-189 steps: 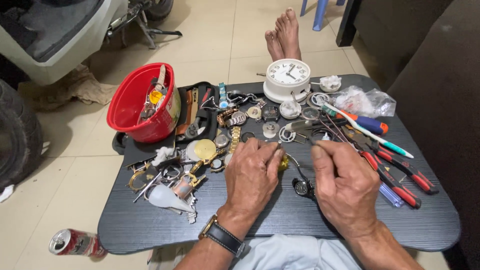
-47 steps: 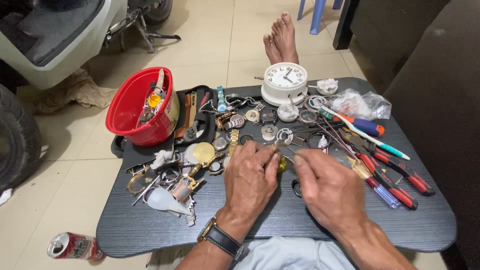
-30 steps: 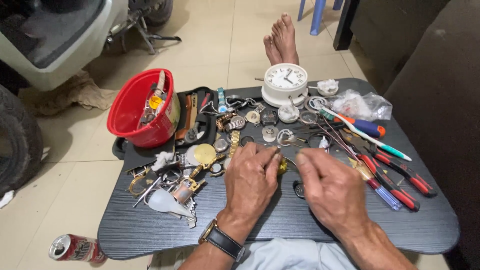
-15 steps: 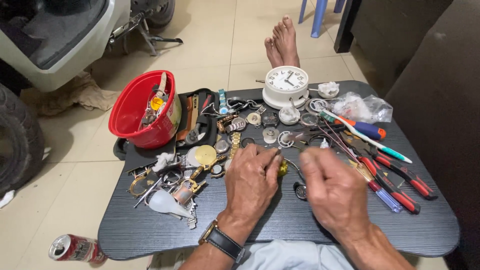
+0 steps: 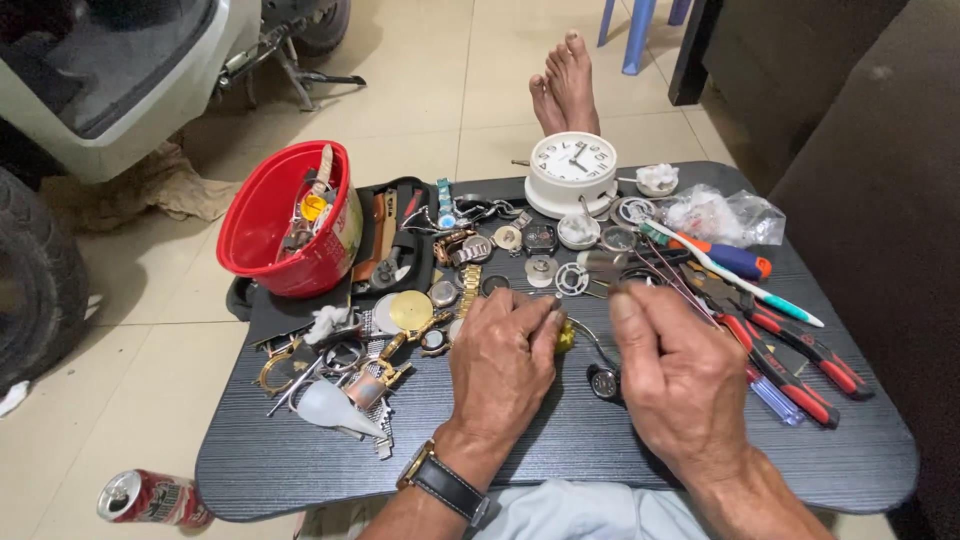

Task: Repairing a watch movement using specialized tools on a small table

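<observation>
While the left hand [image 5: 500,350] pins a small yellow watch part [image 5: 566,337] on the black table [image 5: 560,450], the right hand [image 5: 680,375] pinches thin tweezers [image 5: 612,275] just above; next comes careful, steady picking.

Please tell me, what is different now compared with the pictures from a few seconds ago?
The right hand has lifted from the table and now holds a thin tool up between its fingertips. The left hand stays pressed on a small yellow part. Clock, red bucket and pliers unmoved.
</observation>
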